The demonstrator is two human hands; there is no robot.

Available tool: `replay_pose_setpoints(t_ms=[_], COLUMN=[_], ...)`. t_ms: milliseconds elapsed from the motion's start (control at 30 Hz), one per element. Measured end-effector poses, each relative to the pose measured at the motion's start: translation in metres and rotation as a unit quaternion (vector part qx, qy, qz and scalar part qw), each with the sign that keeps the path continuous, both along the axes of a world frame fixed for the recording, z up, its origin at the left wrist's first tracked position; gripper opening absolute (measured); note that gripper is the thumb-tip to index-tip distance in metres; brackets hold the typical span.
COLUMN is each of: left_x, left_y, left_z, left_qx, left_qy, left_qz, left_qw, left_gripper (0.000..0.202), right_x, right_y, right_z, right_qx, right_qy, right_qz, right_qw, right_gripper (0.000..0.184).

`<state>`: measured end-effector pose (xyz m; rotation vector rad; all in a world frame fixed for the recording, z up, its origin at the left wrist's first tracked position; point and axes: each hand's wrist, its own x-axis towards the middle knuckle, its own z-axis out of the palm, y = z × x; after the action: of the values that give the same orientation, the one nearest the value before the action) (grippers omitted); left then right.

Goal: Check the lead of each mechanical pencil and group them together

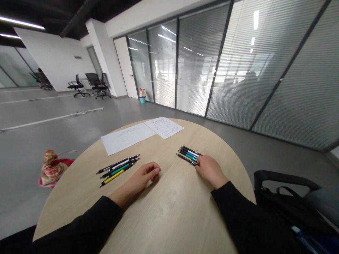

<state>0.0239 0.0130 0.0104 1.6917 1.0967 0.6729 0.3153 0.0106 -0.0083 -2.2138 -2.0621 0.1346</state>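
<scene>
My right hand (pixel 210 171) is at the right-hand row of pens (pixel 188 154), its fingers closed over their near ends. These pens lie side by side, mostly black, with white, blue and green barrels among them. A black pen (pixel 185 159) at the front of the row runs to my thumb. My left hand (pixel 147 174) rests on the table with fingers loosely curled in, and nothing shows in it. Left of it lies a second, looser group of pens (pixel 119 167) with black, white and green barrels. The yellow pen (pixel 116 175) is nearest to me.
Two printed sheets of paper (pixel 129 135) lie at the far side of the round wooden table (pixel 169 218). A chair with a black bag (pixel 296 201) stands close on the right. On the floor at left is a patterned bag (pixel 54 169). Office chairs (pixel 96 83) stand farther back.
</scene>
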Motion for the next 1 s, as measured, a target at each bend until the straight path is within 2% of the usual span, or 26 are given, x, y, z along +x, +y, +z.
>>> replay_pose_setpoints(t_ms=[167,1000], left_x=[-0.001,-0.0036], left_y=[-0.0004,-0.0001], left_z=[-0.0012,-0.0048], left_qx=[-0.002,-0.014], left_qy=[-0.009,-0.026], left_qz=[-0.002,-0.011], left_qw=[1.0,1.0], left_gripper=[0.032,0.031], right_x=[0.0054,0.0039], right_y=[0.0018,0.0037], right_z=[-0.0001,-0.0023], right_qx=[-0.021,0.002], right_qy=[-0.005,-0.016], right_qz=[-0.001,-0.032], right_qw=[1.0,0.999], right_gripper=[0.019,0.019])
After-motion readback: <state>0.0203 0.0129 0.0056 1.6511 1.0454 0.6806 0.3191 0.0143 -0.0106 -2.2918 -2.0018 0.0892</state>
